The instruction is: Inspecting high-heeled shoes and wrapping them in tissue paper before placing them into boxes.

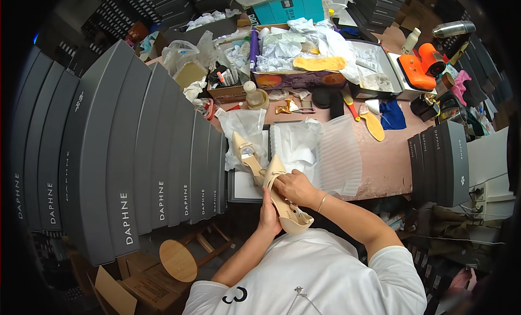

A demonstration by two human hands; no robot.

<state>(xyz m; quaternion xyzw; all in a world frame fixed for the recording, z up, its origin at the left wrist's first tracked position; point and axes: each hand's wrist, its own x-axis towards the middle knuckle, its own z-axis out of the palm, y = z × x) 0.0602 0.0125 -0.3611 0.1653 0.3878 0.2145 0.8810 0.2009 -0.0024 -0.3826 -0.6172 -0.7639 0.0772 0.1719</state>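
Both hands clamped on beige pointed shoe point(285, 198), left hand point(268, 212) underneath, right hand point(293, 186) on top w/ strap; 2nd shoe point(247, 155) at 11 o'clock on desk point(380, 163).

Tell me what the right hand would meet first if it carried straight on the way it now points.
The right hand points up-left across the beige shoe it presses. Going on, it would probably meet the second beige shoe lying just beyond, though depth is unclear in this view.
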